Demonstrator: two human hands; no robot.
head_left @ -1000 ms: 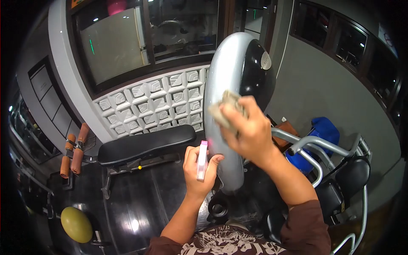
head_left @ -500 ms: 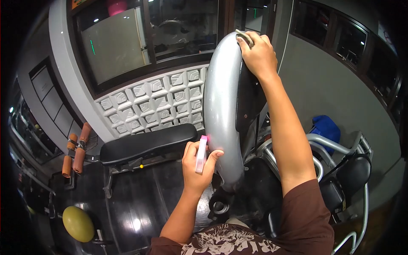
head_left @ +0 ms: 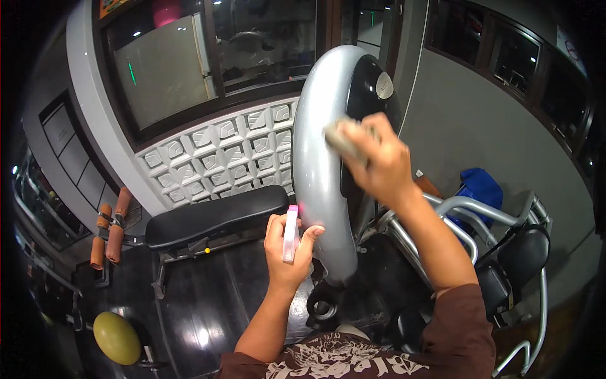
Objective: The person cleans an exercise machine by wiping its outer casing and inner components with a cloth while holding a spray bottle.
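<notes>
Cloth (head_left: 343,141) is pinched in the right hand (head_left: 384,165), right of centre, by the silver machine (head_left: 317,145); the left hand (head_left: 286,268), lower centre, clasps a pink-tipped sprayer (head_left: 290,235).

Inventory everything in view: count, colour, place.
Column: one, silver and black, centre
Cloth: one, greyish, at column
Container: one, clear with pink top, lower centre
Bench: one, black, left
Rollers: four, orange-brown, left
Ball: one, yellow-green, lower left
Wall panel: one, white, behind bench
Windows: several, dark, back and right
Tubing: count unclear, silver, right
Unidentified object: one, blue, right
Shirt: one, brown, bottom
Left hand: one, bare, holding container
Right hand: one, bare, holding cloth
</notes>
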